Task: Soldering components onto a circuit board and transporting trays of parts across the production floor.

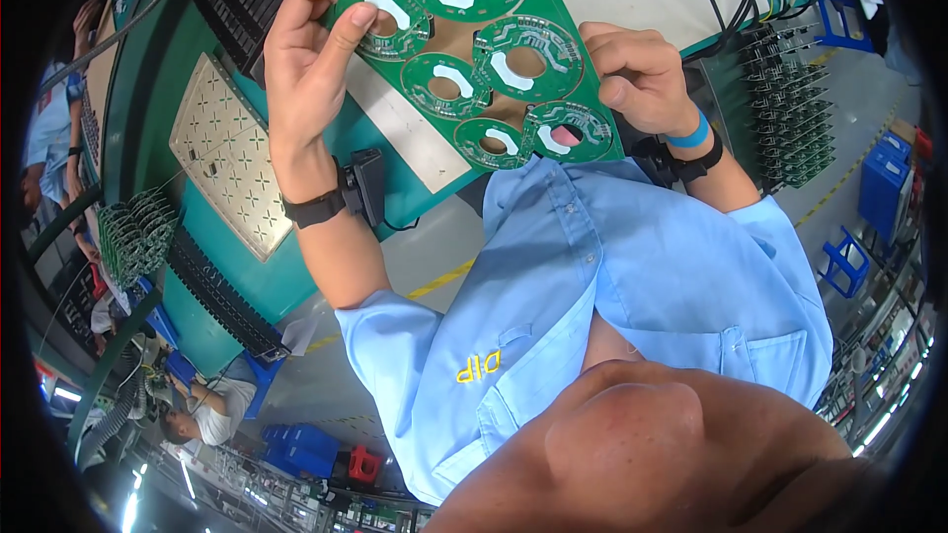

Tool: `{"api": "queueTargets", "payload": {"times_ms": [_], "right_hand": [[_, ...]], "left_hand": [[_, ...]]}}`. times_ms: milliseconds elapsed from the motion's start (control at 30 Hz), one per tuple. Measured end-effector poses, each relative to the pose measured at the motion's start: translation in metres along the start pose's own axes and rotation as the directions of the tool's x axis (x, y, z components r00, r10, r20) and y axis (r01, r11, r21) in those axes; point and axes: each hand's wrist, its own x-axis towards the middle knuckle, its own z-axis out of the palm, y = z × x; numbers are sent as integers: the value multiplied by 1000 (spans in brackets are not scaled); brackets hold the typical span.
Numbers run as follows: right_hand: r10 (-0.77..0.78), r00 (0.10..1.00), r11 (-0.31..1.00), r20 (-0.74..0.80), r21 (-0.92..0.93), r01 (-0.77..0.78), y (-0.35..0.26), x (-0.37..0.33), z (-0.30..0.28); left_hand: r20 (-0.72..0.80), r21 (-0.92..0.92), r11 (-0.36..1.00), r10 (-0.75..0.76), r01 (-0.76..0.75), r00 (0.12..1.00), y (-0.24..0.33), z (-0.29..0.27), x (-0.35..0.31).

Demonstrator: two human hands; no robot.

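Between my hands is a green circuit board panel (491, 30) with several ring-shaped boards, each with a round hole and white patches. Its near end reaches close to the front of my blue shirt. My left hand (311, 69) pinches the panel's left edge, thumb on top beside one of the smaller rings. On the opposite edge, my right hand (640, 74) is closed with its fingers curled against the panel. Part of those fingers is hidden from sight.
Left of my arm, a pale perforated plate (232, 153) lies on the green bench (193, 281) near a black slotted rack (222, 296). Stacked green boards stand at the right (790, 109) and far left. Cables (736, 10) hang at the upper right. Other people work at the left.
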Motion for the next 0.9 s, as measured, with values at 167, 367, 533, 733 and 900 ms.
{"api": "queueTargets", "payload": {"times_ms": [167, 367, 533, 733, 900], "right_hand": [[48, 998, 998, -45, 43, -46, -7, -4, 8], [367, 930, 930, 9, 25, -368, -34, -25, 11], [371, 919, 929, -134, 71, -364, -41, -40, 31], [536, 825, 782, -180, 473, -405, -34, -60, 31], [683, 699, 633, -213, 650, -421, -40, -31, 47]], "left_hand": [[30, -19, 1000, -4, 5, 1000, -4, 0, 1], [-23, 101, 994, -43, 45, 999, -12, 10, -7], [-258, 424, 905, 104, 15, 961, 14, 41, -2], [-63, 947, 321, 147, 13, 987, 38, 41, -34], [-213, 976, 38, -60, 215, 975, 32, 38, -66]]}}
